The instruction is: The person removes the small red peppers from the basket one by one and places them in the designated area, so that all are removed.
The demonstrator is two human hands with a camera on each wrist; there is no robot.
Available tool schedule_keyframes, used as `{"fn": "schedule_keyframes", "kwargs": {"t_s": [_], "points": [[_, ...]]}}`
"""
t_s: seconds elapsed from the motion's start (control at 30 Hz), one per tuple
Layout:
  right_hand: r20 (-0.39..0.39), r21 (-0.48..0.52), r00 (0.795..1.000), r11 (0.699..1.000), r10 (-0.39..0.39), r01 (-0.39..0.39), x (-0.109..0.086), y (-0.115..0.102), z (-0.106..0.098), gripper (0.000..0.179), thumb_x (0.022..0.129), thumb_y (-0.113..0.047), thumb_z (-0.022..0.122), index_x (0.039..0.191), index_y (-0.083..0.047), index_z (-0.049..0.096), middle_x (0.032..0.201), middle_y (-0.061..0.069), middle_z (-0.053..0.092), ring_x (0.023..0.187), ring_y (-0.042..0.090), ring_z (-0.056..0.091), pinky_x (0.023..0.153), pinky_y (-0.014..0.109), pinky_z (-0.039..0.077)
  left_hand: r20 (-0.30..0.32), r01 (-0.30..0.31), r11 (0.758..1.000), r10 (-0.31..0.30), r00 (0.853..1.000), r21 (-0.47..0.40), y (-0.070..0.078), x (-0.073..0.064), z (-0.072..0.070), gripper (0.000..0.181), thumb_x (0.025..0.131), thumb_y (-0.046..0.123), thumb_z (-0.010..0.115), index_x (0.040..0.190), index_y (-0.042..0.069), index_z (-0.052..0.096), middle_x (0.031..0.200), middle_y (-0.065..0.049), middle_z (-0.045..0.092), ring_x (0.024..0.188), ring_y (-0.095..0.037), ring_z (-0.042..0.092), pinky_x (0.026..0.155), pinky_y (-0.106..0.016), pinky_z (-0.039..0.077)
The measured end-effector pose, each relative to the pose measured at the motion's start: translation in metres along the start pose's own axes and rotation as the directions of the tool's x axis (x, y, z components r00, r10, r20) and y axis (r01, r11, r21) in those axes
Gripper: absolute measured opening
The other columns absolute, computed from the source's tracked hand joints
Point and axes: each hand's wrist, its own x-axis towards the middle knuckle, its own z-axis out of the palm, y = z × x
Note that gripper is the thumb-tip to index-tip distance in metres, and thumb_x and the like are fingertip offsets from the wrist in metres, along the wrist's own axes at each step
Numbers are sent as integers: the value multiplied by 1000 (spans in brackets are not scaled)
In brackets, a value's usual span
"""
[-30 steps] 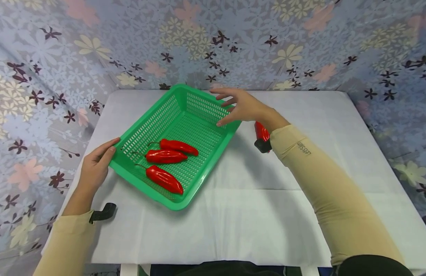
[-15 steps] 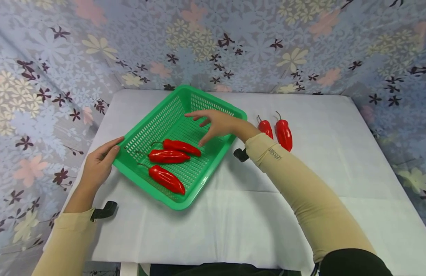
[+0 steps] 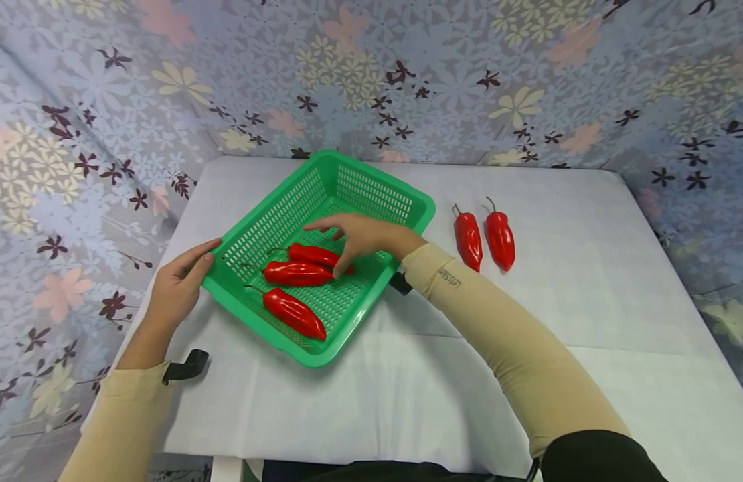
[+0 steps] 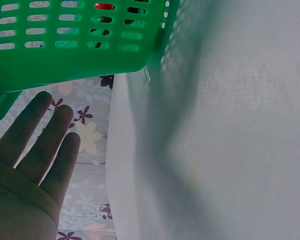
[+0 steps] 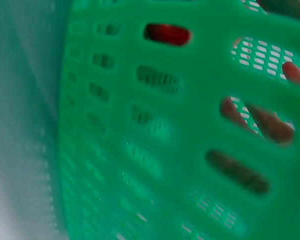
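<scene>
A green plastic basket (image 3: pixel 361 314) holds three red chili peppers: a lower one (image 3: pixel 294 313), a middle one (image 3: pixel 296 273) and an upper one (image 3: pixel 314 254). My left hand (image 3: pixel 177 289) pinches the basket's left corner between thumb and forefinger; in the left wrist view its other fingers (image 4: pixel 45 145) stretch out beneath the rim. Inside the basket, my right hand (image 3: pixel 362 235) hovers with spread fingers over the upper pepper, thumb tip at the peppers' right ends. Through the slots of the basket wall (image 5: pixel 205 135), the right wrist view shows fingers (image 5: pixel 237 172) and a bit of red.
Two more red chili peppers, a left one (image 3: pixel 468 237) and a right one (image 3: pixel 500 239), lie side by side to the right of the basket. White cloth covers the table (image 3: pixel 588 268). Flowered fabric (image 3: pixel 444 87) hangs behind and at both sides.
My right hand has moved left and down from above the basket's far right rim to the peppers inside. Its arm has uncovered the two peppers on the table. My left hand keeps its hold.
</scene>
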Motion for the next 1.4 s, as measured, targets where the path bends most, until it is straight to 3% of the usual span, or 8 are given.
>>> {"fn": "schedule_keyframes", "kwargs": {"t_s": [0.23,0.43,0.87,1.4], "points": [[45,-36,999,999,11,-9,7,-4,6,95,66,-11,86,145,-29,37,150,7,36,130,33,45,93,37,50,8,16,1000,-16,1000,-19,2,1,1,37,99,36,47,133,24,56,139,3,53,120,15,41,96,-5,35],[91,-48,995,998,31,-27,13,-3,10,93,67,0,82,143,-34,40,147,-3,40,130,27,43,83,31,54,6,24,1000,-24,1000,-10,1,1,0,38,99,37,47,133,25,56,140,2,53,120,15,41,96,-5,35],[118,-43,990,996,80,-76,15,-4,15,95,69,8,76,143,-37,38,141,1,43,117,23,47,64,31,56,7,18,1000,-18,1000,-10,1,1,0,37,99,36,47,133,24,56,139,1,53,119,16,41,96,-5,35],[111,-68,992,996,62,-54,16,-4,18,89,73,9,73,144,-34,39,138,1,47,109,22,49,66,31,56,5,7,1000,-7,1000,-11,1,0,0,37,99,35,48,133,23,56,138,3,54,119,17,41,96,-5,35]]}}
